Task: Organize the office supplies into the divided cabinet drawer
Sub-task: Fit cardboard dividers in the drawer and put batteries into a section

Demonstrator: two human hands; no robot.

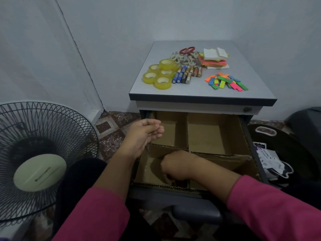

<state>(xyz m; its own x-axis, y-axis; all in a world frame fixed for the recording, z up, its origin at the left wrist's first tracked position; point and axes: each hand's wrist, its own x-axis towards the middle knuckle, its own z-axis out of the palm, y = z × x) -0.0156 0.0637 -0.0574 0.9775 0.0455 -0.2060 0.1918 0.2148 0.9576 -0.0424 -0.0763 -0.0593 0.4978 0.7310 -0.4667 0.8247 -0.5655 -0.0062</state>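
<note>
Right hand (175, 166) reaches down into the near-left compartment of the cardboard-divided drawer (215, 134), its grasp hidden. Left hand (144, 134) hovers loosely curled, empty. Tape rolls (159, 73), batteries (186, 73) lie beyond on the cabinet top (257, 70)

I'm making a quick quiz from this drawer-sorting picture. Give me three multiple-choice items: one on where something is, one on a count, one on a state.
1. Where do the tape rolls lie?
A. on the cabinet top, left side
B. in the drawer
C. on the floor

2. How many tape rolls show?
A. three
B. five
C. eight

3. What is the right hand doing?
A. resting on the cabinet top
B. holding the scissors
C. reaching down into the near left compartment of the drawer

Answers:
1 A: they sit left of the batteries on the cabinet top.
2 B: five yellowish rolls can be counted.
3 C: its fingers dip inside the open drawer; the scissors lie untouched above, and the left hand hovers loosely curled.
</note>
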